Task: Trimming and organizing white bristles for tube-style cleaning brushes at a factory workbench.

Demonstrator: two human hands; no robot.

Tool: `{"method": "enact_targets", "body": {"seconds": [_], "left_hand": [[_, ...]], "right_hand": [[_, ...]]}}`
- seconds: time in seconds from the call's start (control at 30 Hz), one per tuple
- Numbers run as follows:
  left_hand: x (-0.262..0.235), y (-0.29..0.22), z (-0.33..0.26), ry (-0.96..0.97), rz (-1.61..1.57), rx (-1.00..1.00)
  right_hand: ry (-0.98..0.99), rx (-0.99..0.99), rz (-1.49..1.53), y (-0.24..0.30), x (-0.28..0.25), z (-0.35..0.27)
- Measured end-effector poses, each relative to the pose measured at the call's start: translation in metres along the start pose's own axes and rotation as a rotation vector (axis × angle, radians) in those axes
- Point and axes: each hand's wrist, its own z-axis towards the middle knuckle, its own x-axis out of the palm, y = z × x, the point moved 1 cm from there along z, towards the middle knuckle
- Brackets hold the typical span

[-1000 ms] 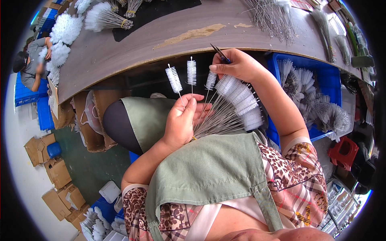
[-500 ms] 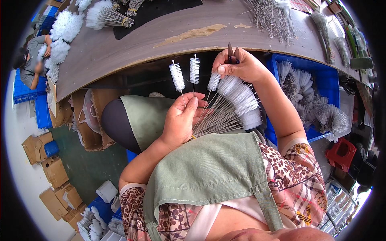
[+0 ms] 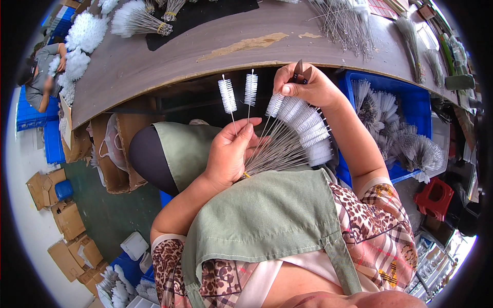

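My left hand [image 3: 232, 150] is closed, pinching the wire stems of two white-bristled brushes [image 3: 250, 88] that stand up apart from the rest. Below and beside it a fanned bundle of wire-handled brushes [image 3: 306, 123] lies across my lap, its stems gathered near that hand by a yellow band [image 3: 246, 175]. My right hand [image 3: 304, 86] is closed around a pair of dark-bladed scissors or snips [image 3: 300, 72], blades pointing up. Its thumb and fingertips touch the white head of the brush [image 3: 274, 104] at the bundle's left end. The snips' handles are hidden in the palm.
A grey-brown worktable [image 3: 215, 46] curves across the front, bearing brush bundles [image 3: 138, 20] and loose wire brushes [image 3: 349, 25]. On the right stands a blue crate [image 3: 418, 97] of brushes. Cardboard boxes [image 3: 123, 159] sit under the table. A person [image 3: 46, 72] works at far left.
My right hand has shifted very slightly right and down, and the snips' blades have tilted. The two separate brushes have moved slightly right. Both hands keep their holds.
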Motion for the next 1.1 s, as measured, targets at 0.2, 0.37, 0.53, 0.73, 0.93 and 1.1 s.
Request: {"method": "enact_targets", "body": {"seconds": [0.2, 0.37, 0.53, 0.73, 0.93, 1.1], "left_hand": [[0.002, -0.002, -0.003, 0.001, 0.004, -0.006], [-0.003, 0.004, 0.000, -0.033, 0.043, 0.023], [-0.002, 0.004, 0.000, -0.050, 0.063, 0.032], [-0.001, 0.005, 0.001, -0.066, 0.018, 0.035], [-0.007, 0.008, 0.004, -0.067, 0.123, 0.025], [-0.003, 0.007, 0.002, -0.076, 0.056, -0.009]], "right_hand": [[-0.005, 0.022, -0.017, 0.004, 0.002, 0.001], [-0.017, 0.069, -0.004, 0.002, 0.004, 0.002], [-0.038, 0.096, 0.027, -0.002, 0.004, 0.001], [-0.015, 0.115, -0.027, 0.001, 0.004, 0.001], [-0.032, 0.092, -0.173, -0.005, 0.002, 0.000], [-0.270, 0.074, -0.111, -0.006, 0.009, -0.010]]}}
